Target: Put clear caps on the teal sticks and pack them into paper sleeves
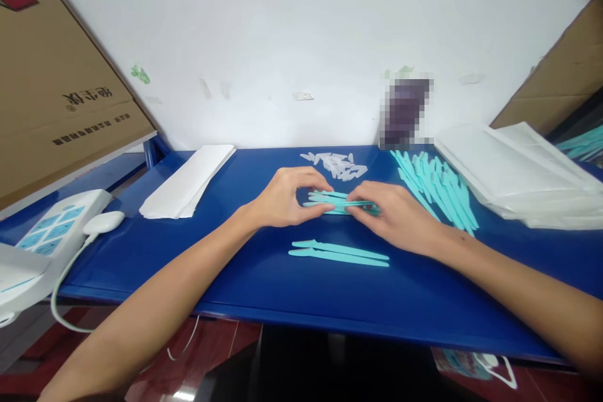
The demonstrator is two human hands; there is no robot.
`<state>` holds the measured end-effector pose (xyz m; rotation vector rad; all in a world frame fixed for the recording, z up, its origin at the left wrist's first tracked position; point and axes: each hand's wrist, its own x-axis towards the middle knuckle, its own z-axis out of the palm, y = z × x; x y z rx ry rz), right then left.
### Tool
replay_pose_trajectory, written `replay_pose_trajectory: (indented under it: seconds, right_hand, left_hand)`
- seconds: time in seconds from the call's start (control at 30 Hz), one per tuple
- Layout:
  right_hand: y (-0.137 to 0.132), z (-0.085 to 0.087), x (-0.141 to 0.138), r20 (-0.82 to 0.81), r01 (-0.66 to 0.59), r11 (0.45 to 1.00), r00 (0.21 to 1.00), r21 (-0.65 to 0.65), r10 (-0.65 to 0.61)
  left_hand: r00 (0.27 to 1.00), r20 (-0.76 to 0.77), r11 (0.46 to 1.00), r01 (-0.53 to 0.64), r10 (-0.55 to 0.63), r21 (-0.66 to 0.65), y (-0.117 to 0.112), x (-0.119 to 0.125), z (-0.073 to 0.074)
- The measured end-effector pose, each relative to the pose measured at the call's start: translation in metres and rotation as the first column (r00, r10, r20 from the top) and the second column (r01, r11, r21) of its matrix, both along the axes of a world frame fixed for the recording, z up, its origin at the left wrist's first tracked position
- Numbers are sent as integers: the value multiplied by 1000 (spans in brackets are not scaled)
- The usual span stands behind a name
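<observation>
Both of my hands are over the middle of the blue table [264,282], closed on a small bunch of turquoise eyebrow razors [340,196]. My left hand [281,198] pinches their left ends between thumb and fingers. On the other side my right hand [393,210] grips the handle ends, with one handle passing across its fingers. Two more eyebrow razors [339,254] lie side by side just below the hands. Behind them is a little heap of clear plastic caps [336,165]. A larger pile of turquoise razors [438,188] spreads to the right, partly behind my right forearm.
White paper sheets [186,183] lie at the left, clear plastic bags [522,182] at the right. A white power strip [70,217] with a plugged-in cable is on the far left. A cardboard box [70,69] and a white wall [282,44] bound the table.
</observation>
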<state>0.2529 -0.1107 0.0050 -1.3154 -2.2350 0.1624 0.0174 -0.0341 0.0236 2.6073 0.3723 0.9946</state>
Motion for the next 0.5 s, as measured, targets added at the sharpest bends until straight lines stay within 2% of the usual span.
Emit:
replay_pose_trajectory:
  seconds: [0.07, 0.17, 0.37, 0.43, 0.5]
  right_hand:
    - [-3, -3, -3, 99, -4, 1000, 995, 31, 1]
    - [-6, -6, -8, 191, 0, 1000, 982, 19, -4]
    - [-9, -2, -10, 201, 2, 999, 980, 41, -10]
    - [-13, 3, -11, 189, -20, 1000, 982, 2, 19]
    - [-20, 8, -12, 186, -45, 994, 980, -100, 63]
  left_hand:
    - [998, 33, 998, -49, 51, -50, 5, -1, -4]
    - [973, 72, 974, -212, 218, -75, 20, -4, -15]
    - [913, -89, 917, -399, 399, 13, 52, -19, -33]
    - [874, -127, 883, -468, 468, 35, 59, -23, -34]
    - [827, -173, 843, -535, 534, 45, 63, -26, -35]
